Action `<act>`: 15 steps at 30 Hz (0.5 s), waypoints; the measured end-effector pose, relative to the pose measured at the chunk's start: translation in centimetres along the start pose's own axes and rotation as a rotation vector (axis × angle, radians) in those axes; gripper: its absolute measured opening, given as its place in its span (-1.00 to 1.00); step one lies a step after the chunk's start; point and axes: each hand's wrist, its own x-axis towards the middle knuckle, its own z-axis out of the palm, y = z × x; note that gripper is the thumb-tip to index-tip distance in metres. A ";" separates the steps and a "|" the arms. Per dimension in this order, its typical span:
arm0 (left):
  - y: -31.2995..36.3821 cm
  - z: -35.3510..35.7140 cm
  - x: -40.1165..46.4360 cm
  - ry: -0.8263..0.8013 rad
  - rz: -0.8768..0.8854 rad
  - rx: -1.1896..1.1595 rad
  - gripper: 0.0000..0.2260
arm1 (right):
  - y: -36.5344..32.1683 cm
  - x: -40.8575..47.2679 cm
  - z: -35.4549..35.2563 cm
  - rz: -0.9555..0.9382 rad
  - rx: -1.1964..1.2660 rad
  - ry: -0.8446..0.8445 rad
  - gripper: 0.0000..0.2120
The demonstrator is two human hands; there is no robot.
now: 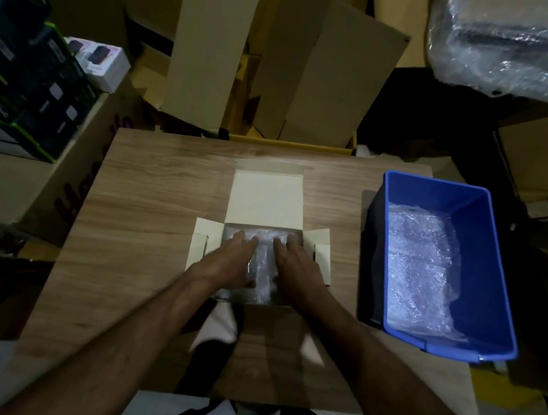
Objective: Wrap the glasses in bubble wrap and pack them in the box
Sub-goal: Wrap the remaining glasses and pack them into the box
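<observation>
Hands lie flat side by side inside a small white box at the middle of the wooden tabletop. The left hand and the right hand both press down on a bundle of bubble wrap that fills the box; their fingers are straight and slightly spread, palms down, gripping nothing. Whether glasses are inside the wrap cannot be told, as the bundle is blurred and partly hidden by the hands. The box's lid flap stands open on the far side, and its two side flaps lie spread out to the left and right. To the right of the box, apart from it, a blue plastic bin sits at the tabletop's right edge, with more bubble wrap lying inside it. Beyond the far edge stand brown cardboard cartons, and dark retail boxes are stacked to the left.
</observation>
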 end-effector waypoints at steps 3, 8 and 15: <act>1.4 0.6 -2.1 0.238 0.072 -0.033 -0.23 | 1.0 -2.4 -1.1 -0.014 0.039 0.232 -0.24; 5.6 1.8 -3.2 0.485 0.264 0.083 -0.38 | 5.1 -6.0 -3.2 -0.001 0.002 0.395 -0.27; 16.0 2.8 -0.6 0.610 0.488 0.042 -0.50 | 12.6 -12.5 -5.3 0.173 0.064 0.568 -0.38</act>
